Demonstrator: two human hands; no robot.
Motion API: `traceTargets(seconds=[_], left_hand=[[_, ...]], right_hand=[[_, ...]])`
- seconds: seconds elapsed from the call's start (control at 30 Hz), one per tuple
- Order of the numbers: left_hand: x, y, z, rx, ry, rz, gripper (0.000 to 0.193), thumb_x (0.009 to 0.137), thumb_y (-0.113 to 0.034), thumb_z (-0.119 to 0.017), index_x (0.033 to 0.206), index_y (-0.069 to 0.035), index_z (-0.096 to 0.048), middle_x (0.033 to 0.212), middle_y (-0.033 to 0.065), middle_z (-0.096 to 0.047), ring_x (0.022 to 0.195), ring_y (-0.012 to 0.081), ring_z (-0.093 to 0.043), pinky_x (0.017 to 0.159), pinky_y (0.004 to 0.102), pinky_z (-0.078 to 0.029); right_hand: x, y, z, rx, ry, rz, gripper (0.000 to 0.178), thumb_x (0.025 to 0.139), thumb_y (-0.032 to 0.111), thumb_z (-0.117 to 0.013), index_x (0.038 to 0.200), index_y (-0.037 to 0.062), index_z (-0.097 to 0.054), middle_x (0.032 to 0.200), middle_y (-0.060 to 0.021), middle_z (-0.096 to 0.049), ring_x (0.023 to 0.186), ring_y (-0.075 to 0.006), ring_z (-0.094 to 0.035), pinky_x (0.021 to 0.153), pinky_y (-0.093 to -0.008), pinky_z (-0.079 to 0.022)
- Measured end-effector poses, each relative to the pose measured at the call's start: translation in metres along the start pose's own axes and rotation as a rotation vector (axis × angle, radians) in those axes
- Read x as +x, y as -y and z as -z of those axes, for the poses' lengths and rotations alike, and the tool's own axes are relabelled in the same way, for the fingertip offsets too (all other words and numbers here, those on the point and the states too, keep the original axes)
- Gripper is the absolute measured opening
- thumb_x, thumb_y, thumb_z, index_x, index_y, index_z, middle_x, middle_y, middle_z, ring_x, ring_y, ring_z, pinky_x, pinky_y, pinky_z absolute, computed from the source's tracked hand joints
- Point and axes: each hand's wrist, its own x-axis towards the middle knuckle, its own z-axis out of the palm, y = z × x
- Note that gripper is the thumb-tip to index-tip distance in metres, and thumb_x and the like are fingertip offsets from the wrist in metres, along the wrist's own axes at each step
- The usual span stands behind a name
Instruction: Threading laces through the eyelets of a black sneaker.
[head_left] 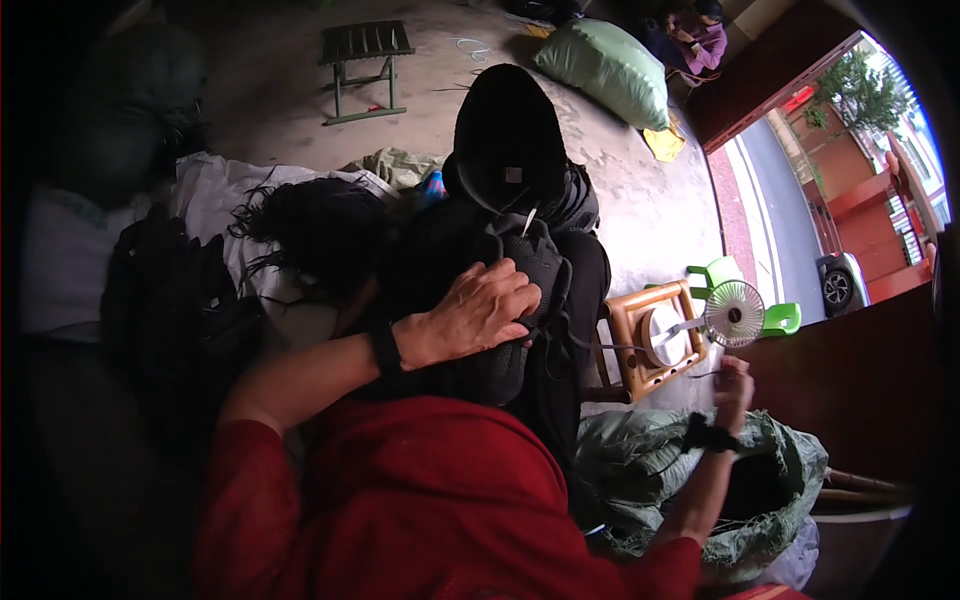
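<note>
On my lap lies a dark grey padded piece (500, 372) with straps or cords at its side; its exact kind is unclear. My left hand (478, 312) is closed over it, fingers curled and thumb pressed near its edge. Just beyond stands a large black oval piece (508, 130) with a small pale label, and a narrow white strip (530, 218) sticks up between the two. Held out to the right, beside a small round fan (735, 313), my right hand (735, 384) has its fingers bent together. A thin dark line runs by its fingertips; what they pinch is too small to name.
The fan sits on a bamboo-framed stool (655, 340). An open green woven sack (640, 460) is at my right, black hairlike strands (310, 235) at my left. Farther off are a folding stool (365, 70), a full pale-green sack (605, 70) and a seated person (695, 40).
</note>
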Motion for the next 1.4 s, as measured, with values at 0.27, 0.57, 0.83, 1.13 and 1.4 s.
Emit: traceTargets(seconds=[0.27, 0.57, 0.83, 1.13, 1.4], left_hand=[[-0.001, -0.023, 0.000, 0.208, 0.109, 0.022, 0.021, 0.074, -0.012, -0.073, 0.085, -0.012, -0.055, 0.084, 0.0032, -0.049, 0.086, 0.0220, -0.050, 0.074, 0.0368, -0.035], [-0.004, -0.015, -0.003, -0.055, 0.055, 0.097, 0.019, 0.076, -0.011, -0.073, 0.084, -0.013, -0.055, 0.082, -0.0015, -0.053, 0.090, 0.0187, -0.052, 0.075, 0.0372, -0.036], [0.003, -0.016, 0.006, -0.133, 0.166, 0.088, 0.022, 0.071, -0.010, -0.075, 0.083, -0.013, -0.056, 0.080, -0.0027, -0.054, 0.089, 0.0178, -0.054, 0.077, 0.0359, -0.036], [0.011, -0.024, -0.033, -0.048, 0.011, 0.005, 0.050, 0.071, -0.005, -0.072, 0.118, -0.010, -0.054, 0.078, -0.0013, -0.054, 0.083, 0.0186, -0.053, 0.072, 0.0353, -0.039], [0.007, -0.018, -0.007, -0.008, 0.062, -0.091, 0.069, 0.071, -0.003, -0.074, 0.135, -0.001, -0.045, 0.135, 0.0144, -0.046, 0.121, 0.0307, -0.050, 0.094, 0.0388, -0.045]], right_hand=[[-0.187, -0.007, -0.284, -0.427, 0.753, 0.079, 0.018, 0.097, 0.023, -0.056, 0.103, 0.0065, -0.062, 0.075, 0.0031, -0.053, 0.061, -0.0039, -0.047, 0.055, -0.0207, -0.039], [-0.196, -0.010, -0.290, -0.341, 1.123, -0.133, 0.018, 0.097, 0.027, -0.058, 0.096, 0.0088, -0.060, 0.075, 0.0029, -0.060, 0.053, -0.0020, -0.048, 0.050, -0.0176, -0.036], [-0.193, -0.013, -0.309, -0.100, 0.859, -0.112, 0.017, 0.096, 0.027, -0.059, 0.100, 0.0104, -0.063, 0.070, 0.0049, -0.057, 0.053, 0.0006, -0.041, 0.047, -0.0145, -0.028], [-0.095, 0.069, -0.330, 0.130, 0.768, 0.665, 0.017, 0.100, 0.021, -0.052, 0.102, 0.0064, -0.060, 0.064, 0.0038, -0.045, 0.051, -0.0036, -0.035, 0.045, -0.0198, -0.027], [-0.127, 0.112, -0.251, 0.085, 0.473, 0.545, 0.022, 0.092, -0.003, -0.048, 0.112, -0.0076, -0.055, 0.081, -0.0006, -0.045, 0.060, -0.0038, -0.035, 0.053, -0.0189, -0.030]])
